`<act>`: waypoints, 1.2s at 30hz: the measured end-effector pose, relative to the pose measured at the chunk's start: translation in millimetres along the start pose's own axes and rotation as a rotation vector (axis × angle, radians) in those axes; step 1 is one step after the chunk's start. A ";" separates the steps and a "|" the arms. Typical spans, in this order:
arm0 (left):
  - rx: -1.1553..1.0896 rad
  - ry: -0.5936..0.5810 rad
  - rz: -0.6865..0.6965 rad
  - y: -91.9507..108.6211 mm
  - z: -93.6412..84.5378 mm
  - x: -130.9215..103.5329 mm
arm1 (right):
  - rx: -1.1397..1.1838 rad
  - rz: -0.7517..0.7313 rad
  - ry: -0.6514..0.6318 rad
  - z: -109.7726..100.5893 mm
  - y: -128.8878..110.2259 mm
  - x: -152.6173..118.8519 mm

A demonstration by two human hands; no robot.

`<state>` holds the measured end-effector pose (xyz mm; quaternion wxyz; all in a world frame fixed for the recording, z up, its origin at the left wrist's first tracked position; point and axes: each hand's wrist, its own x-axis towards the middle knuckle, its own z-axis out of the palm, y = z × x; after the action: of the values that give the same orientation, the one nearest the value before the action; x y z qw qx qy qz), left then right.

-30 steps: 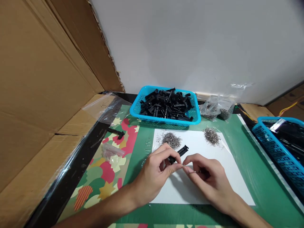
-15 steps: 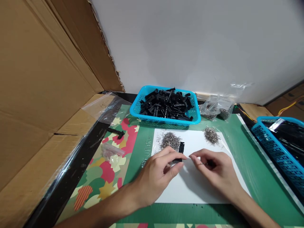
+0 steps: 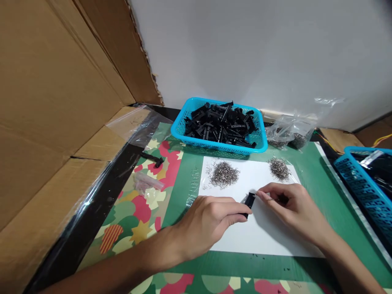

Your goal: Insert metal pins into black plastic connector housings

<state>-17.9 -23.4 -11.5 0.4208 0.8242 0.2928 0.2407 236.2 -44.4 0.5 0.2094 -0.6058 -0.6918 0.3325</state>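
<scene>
My left hand (image 3: 214, 216) is closed on a small black plastic part (image 3: 250, 199), holding it over the white sheet (image 3: 235, 241). The part's far end sticks out past the fingertips and tilts up to the right. Just right of that end, my right hand (image 3: 284, 204) is pinched, thumb against forefinger. Whatever lies between its fingertips is too small to name. Behind the left hand is a pile of small metal pieces (image 3: 225, 174), which look like tiny springs or clips. A smaller metal pile (image 3: 279, 169) lies behind the right hand.
A blue basket (image 3: 219, 145) full of black plastic parts stands at the back. Clear bags (image 3: 283, 132) of metal pieces lie beside it. Another blue basket (image 3: 352, 171) is at the right. A lone black part (image 3: 153, 159) and a small plastic bag (image 3: 148, 185) lie left.
My left hand has taken hold of the black part and brought it right, off its place beside the metal pile. My right hand stays pinched, now at the part's end. The view has shifted slightly.
</scene>
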 end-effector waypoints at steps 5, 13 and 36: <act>-0.038 0.017 0.016 -0.6 0.3 1.2 | -0.028 0.012 -0.047 -2.6 -1.3 -1.4; -0.037 -0.001 0.025 -3.8 2.8 -0.1 | -0.145 -0.040 -0.016 2.1 -7.0 -2.0; 0.047 -0.050 0.069 -3.2 3.4 -1.4 | -0.341 -0.130 0.065 7.9 -6.1 -7.5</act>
<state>-17.6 -24.7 -16.2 0.4000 0.8492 0.2591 0.2274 227.8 -53.5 0.2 0.1469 -0.5969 -0.7688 0.1764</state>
